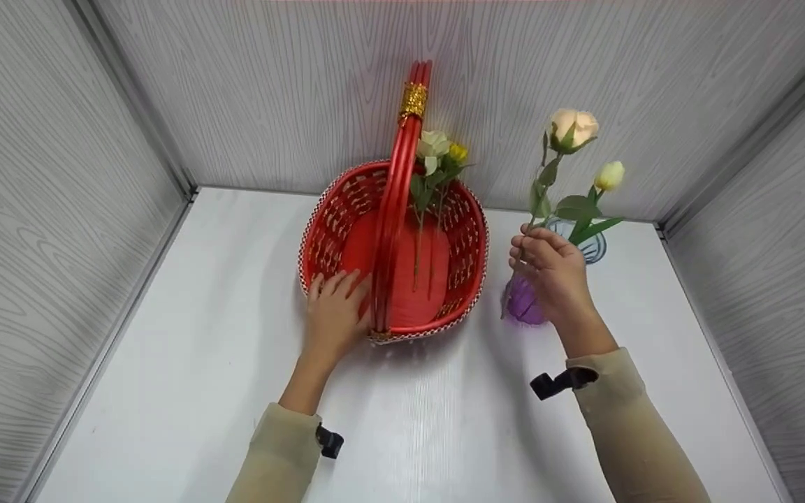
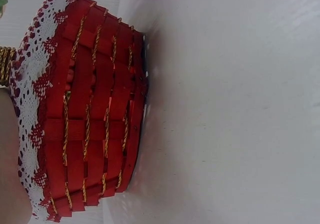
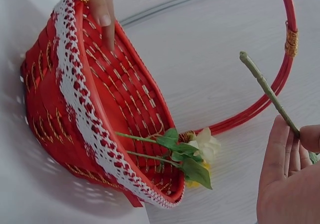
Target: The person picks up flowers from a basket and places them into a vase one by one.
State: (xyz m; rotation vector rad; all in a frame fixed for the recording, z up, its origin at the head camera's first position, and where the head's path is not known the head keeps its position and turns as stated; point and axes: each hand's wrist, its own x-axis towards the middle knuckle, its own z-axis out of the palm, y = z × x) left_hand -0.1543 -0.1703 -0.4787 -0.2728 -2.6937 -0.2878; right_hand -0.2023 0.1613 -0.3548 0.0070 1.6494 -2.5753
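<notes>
My right hand (image 1: pixel 553 269) pinches the green stem of a peach rose (image 1: pixel 575 130), held upright above the table to the right of the basket. The stem's bare lower end (image 3: pixel 260 79) sticks out past the fingers in the right wrist view. A red woven basket (image 1: pixel 469 307) with white lace trim (image 2: pixel 32 109) and a tall handle (image 1: pixel 392 209) stands on the table. Over its near-left rim lies my left hand (image 1: pixel 332 314), fingers reaching down inside. A white rose (image 1: pixel 433 143) and a yellow flower (image 1: pixel 458 151) lean against the basket's far side, stems inside.
Beside the right hand stands a ribbed purple vessel (image 1: pixel 525 307), partly hidden by it. Behind is a bluish glass vessel (image 1: pixel 592 248), with a pale yellow tulip (image 1: pixel 610 176) above it. Grey wood-grain panels (image 1: pixel 270 91) enclose the white table (image 1: pixel 186 335).
</notes>
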